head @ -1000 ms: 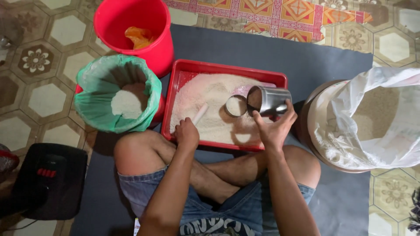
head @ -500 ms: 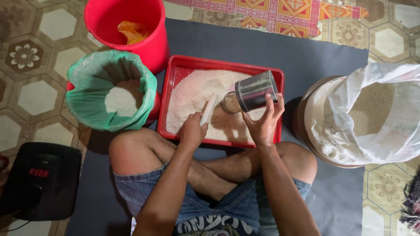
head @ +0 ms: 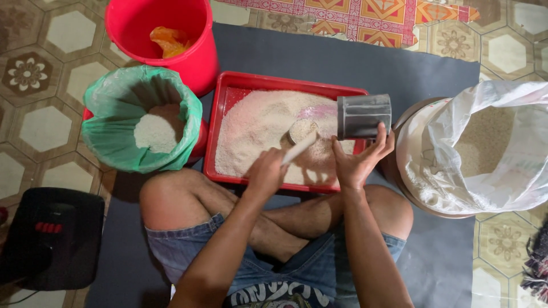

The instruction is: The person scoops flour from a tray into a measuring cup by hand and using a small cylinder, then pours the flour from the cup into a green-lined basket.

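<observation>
We are gripping a white stick [head: 298,149] in our closed left hand [head: 266,173], while our right hand [head: 357,162] is clasping a tilted metal cup [head: 363,116]. Beneath both, rice [head: 257,128] is filling a red tray [head: 220,122]; beyond our left hand, a green-lined bucket [head: 114,134].

We see the lined bucket [head: 142,120] left of the tray [head: 228,97], the sack [head: 485,148] right, the tin [head: 363,116] over its right edge.
</observation>
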